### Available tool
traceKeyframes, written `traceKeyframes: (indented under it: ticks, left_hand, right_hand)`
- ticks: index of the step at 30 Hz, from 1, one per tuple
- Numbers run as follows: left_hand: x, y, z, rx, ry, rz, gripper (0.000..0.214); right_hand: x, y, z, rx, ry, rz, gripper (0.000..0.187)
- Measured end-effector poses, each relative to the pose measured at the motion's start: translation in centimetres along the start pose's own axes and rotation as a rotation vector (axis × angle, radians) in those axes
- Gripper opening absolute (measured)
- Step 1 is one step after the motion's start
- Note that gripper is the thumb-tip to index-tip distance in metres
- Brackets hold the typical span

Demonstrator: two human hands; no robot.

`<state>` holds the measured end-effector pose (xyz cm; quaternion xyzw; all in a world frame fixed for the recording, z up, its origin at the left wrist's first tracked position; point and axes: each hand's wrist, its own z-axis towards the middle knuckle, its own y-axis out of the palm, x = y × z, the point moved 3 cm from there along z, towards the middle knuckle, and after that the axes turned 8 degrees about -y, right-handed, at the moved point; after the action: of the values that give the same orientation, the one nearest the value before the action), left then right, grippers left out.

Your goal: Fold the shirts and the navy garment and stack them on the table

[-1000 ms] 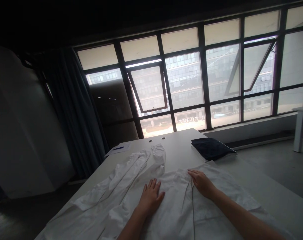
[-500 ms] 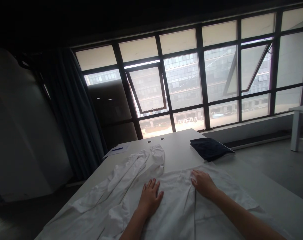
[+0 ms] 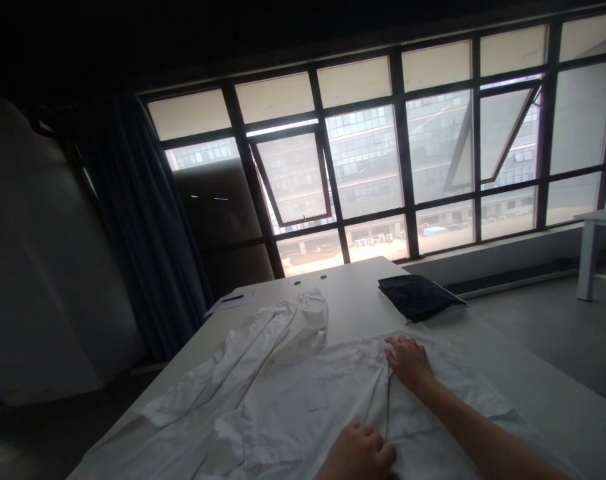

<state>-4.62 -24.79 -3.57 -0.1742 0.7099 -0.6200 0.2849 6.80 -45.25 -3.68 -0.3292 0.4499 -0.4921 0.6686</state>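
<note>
A white long-sleeved shirt (image 3: 313,393) lies spread on the white table (image 3: 355,280), one sleeve folded up to the left with its cuff (image 3: 315,309) bunched at the far side. My right hand (image 3: 407,362) rests flat on the shirt near the top of its front opening, fingers pointing left. Close to the near edge of the view, my left hand (image 3: 357,455) sits curled on the cloth beside that opening. Whether its fingers pinch the fabric is hidden.
A folded dark navy cloth (image 3: 417,297) lies on the far right of the table. A paper sheet (image 3: 233,300) with a blue pen (image 3: 232,298) lies at the far left. Another white table (image 3: 595,227) stands at the right, before tall windows (image 3: 367,160).
My left hand has moved from flat on the shirt toward me and rightward to the front opening, its fingers now curled. My right hand has barely shifted.
</note>
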Motion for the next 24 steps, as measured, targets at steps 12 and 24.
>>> traceKeyframes:
  ticks: [12,24]
  left_hand:
    - [0.6,-3.4,-1.2,-0.093,-0.139,-0.127,0.013]
    - [-0.3,1.4,0.3,0.452,-0.047,0.030,0.036]
  right_hand:
    - [-0.4,-1.1,0.4,0.023,-0.036,0.048,0.033]
    - [-4.3,-1.2,-0.7,-0.032,-0.200,0.064,0.029]
